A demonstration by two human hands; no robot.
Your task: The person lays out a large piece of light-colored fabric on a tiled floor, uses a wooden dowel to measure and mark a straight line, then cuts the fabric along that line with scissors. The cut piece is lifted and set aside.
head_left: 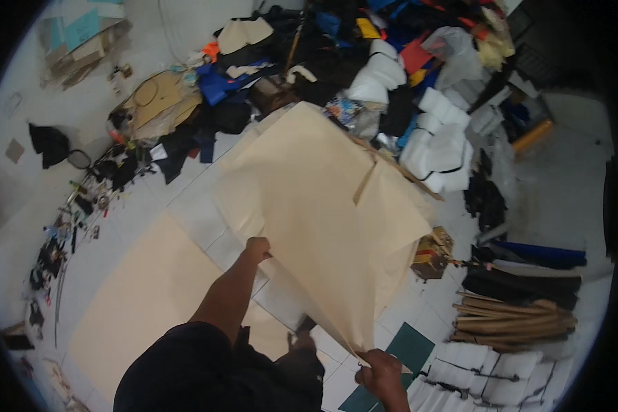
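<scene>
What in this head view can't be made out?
- Head view: floor and clutter behind the lifted cream sheet, hidden by the sheet.
- Right hand: cut off by the lower edge, so its grip on the sheet corner is only partly shown.
- Left hand: fingertips hidden behind the sheet edge.
- Small tools along the wall: too small to identify.

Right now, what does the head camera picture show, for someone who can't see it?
Two hands, left hand and right hand, hold up a big cream paper sheet over a white tiled floor. Another sheet lies flat; fabric scraps are piled behind.
</scene>
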